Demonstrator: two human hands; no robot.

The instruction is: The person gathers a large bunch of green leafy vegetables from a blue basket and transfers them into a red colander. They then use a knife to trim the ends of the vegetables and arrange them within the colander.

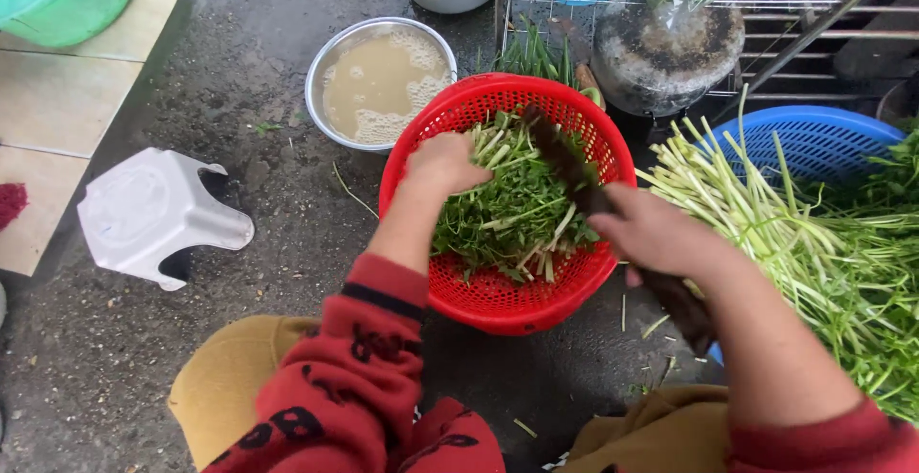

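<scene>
Gripping a knife (584, 191), right hand (661, 236) closed.

The basket (507, 305) sits on the ground (287, 234) in the middle, with cut greens (517, 210) inside it. Behind it to the left stands a bowl of liquid (381, 80). Farther left lies an overturned stool (158, 214). Right of the basket, long stalks (814, 243) lie across a second basket (823, 138). Behind, a pan (667, 52) rests on a wire rack (766, 4).
</scene>
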